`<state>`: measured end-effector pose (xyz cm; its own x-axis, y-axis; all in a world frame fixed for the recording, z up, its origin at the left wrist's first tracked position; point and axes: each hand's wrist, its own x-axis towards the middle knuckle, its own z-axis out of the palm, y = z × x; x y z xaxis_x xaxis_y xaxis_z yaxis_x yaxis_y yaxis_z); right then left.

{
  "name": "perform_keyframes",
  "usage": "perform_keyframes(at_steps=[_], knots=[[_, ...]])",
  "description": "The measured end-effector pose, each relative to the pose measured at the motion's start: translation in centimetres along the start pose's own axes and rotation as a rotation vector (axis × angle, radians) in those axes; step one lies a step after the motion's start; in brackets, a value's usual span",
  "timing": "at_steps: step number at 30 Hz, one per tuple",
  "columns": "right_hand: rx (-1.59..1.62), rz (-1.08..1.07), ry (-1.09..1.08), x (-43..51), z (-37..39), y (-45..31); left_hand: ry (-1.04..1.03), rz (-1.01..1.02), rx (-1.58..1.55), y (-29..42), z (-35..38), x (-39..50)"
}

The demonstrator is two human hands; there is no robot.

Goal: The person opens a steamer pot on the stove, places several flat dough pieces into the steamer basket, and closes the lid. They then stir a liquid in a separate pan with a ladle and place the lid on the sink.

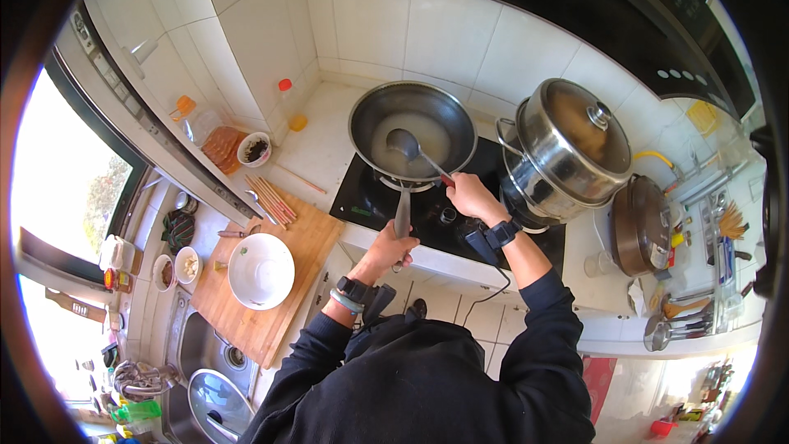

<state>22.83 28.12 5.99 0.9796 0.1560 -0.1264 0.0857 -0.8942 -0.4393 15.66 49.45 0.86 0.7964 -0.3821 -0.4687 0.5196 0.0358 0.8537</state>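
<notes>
My left hand (pixel 389 245) grips the grey handle (pixel 403 216) of a dark wok (pixel 370 108), which sits on the left burner of a black glass gas hob (pixel 363 194). Cloudy, pale liquid (pixel 434 135) covers the wok's bottom. In my right hand (pixel 473 198) is the dark red handle end of a metal ladle (pixel 404 142). Its bowl lies inside the wok, in or just over the liquid; I cannot tell which. To the right, a steel steamer pot (pixel 548 148) with a glass lid (pixel 576 126) stands on the other burner.
Left of the hob, a wooden cutting board (pixel 308 240) bears a white bowl (pixel 262 271) and several chopsticks (pixel 271 197). Beyond it stand a small bowl with dark contents (pixel 254 149) and an oil jug (pixel 212 135). A glass lid (pixel 216 401) rests in the sink (pixel 194 339). A brown electric cooker (pixel 641 225) stands far right.
</notes>
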Motion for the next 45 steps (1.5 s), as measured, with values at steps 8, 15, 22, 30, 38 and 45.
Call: perform_keyframes(at_steps=[8, 15, 22, 30, 38, 45], knots=[[0.005, 0.103, 0.187, 5.8, 0.1, 2.7, -0.009, 0.033, -0.001, -0.1, 0.0, -0.1], [0.096, 0.228, 0.067, 7.9, -0.5, 2.6, -0.028, 0.042, -0.035, -0.1, 0.0, 0.0], [0.143, 0.272, -0.037, 7.8, -0.7, 0.6, -0.024, 0.047, -0.015, 0.0, 0.0, 0.0], [0.065, 0.182, -0.133, 5.9, -1.2, -1.2, -0.020, 0.039, -0.011, -0.1, 0.0, 0.1], [-0.061, 0.095, -0.161, 5.3, -0.7, -1.5, -0.022, 0.052, -0.002, -0.1, -0.1, 0.1], [-0.068, 0.087, -0.176, 4.4, -1.4, -2.2, -0.002, 0.035, -0.002, 0.0, 0.0, -0.1]])
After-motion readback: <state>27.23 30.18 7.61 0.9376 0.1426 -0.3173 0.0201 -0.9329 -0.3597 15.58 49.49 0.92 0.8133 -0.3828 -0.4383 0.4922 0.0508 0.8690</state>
